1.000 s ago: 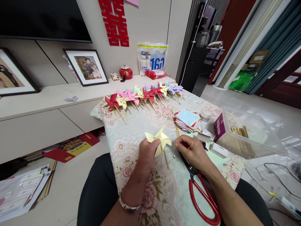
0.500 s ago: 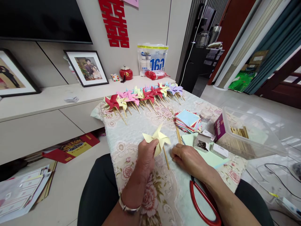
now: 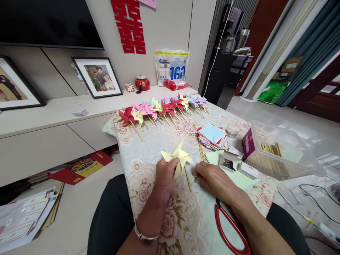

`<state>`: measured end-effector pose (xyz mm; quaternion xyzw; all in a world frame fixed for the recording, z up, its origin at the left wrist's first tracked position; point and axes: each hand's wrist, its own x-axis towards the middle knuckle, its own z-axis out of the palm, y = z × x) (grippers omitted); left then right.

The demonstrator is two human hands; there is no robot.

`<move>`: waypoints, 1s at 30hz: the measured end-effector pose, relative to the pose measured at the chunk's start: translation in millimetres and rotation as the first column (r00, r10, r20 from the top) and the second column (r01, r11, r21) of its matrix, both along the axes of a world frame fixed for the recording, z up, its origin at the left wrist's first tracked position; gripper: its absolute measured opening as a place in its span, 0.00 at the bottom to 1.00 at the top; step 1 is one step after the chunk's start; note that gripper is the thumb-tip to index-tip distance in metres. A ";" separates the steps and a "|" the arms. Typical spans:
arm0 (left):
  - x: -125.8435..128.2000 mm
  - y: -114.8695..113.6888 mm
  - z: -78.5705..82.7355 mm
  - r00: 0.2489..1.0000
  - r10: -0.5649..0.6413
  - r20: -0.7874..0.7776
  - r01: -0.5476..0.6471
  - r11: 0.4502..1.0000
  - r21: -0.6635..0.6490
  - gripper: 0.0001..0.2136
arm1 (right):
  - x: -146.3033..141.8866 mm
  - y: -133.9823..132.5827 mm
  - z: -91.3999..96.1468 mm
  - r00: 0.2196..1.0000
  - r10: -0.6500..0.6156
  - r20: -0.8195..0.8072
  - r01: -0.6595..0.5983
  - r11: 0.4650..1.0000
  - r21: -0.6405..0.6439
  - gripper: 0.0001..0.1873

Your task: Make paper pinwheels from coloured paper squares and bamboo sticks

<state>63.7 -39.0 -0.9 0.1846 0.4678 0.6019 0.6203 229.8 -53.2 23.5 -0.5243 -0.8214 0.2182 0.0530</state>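
My left hand (image 3: 165,177) is closed on a pale yellow paper pinwheel (image 3: 178,157), held over the floral tablecloth (image 3: 148,148) with its wooden stick (image 3: 187,179) pointing down towards me. My right hand (image 3: 212,179) lies just right of the stick, fingers curled low against the cloth at a small metal pin; the pin is hidden under the fingertips. Red-handled scissors (image 3: 230,230) lie partly under my right wrist.
A row of finished pinwheels (image 3: 162,108) lines the far edge. A stack of coloured paper squares (image 3: 212,136), a small open box of pins (image 3: 228,161), a purple box (image 3: 248,143) and a clear plastic tub of sticks (image 3: 281,152) stand at the right. Pale green sheets (image 3: 239,179) lie beside my right hand.
My right hand dropped from beside the pinwheel down to the cloth, over the small pin that lay there. The left hand raised and tilted the pinwheel slightly.
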 end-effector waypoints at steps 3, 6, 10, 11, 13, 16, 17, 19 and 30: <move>0.3 -0.1 0.0 1.000 -0.008 0.000 0.008 1.000 -0.005 0.10 | -1.1 0.8 -2.2 0.999 0.001 0.045 -0.002 1.000 0.008 0.12; 0.7 0.0 -0.4 1.000 -0.007 0.009 0.007 1.000 -0.005 0.11 | -2.5 1.3 -4.2 0.998 0.000 0.065 -0.001 1.000 0.021 0.12; 0.8 -0.1 -1.7 1.000 -0.007 0.015 0.007 1.000 0.001 0.11 | -3.0 0.6 -4.3 0.998 0.007 0.063 -0.009 1.000 0.027 0.11; 0.7 -0.2 -2.2 1.000 -0.009 0.013 0.009 1.000 0.002 0.11 | -3.1 0.3 -4.0 0.998 0.013 0.060 -0.015 0.999 0.032 0.11; 0.2 -0.2 -3.1 1.000 -0.011 0.009 0.011 1.000 0.004 0.10 | -3.3 -0.5 -3.3 0.999 0.014 0.051 -0.016 0.999 0.045 0.11; -0.5 -0.2 -4.0 1.000 -0.019 -0.003 0.020 1.000 0.008 0.10 | -3.2 -1.7 -2.3 1.000 -0.020 0.005 0.020 0.999 0.038 0.09; -0.7 -0.3 -4.0 1.000 -0.024 -0.010 0.024 1.000 0.009 0.10 | -2.8 -2.0 -2.2 0.999 -0.035 -0.024 0.035 0.999 0.033 0.09; -0.8 -0.6 -3.8 0.999 -0.026 -0.024 0.026 1.000 0.009 0.10 | -1.8 -2.5 -2.2 0.995 -0.055 -0.088 0.058 0.998 0.029 0.08; -0.8 -0.1 -6.0 0.999 -0.018 -0.048 0.018 1.000 0.015 0.10 | 2.8 -0.2 -6.9 0.919 -0.058 -0.391 0.034 0.997 -0.068 0.06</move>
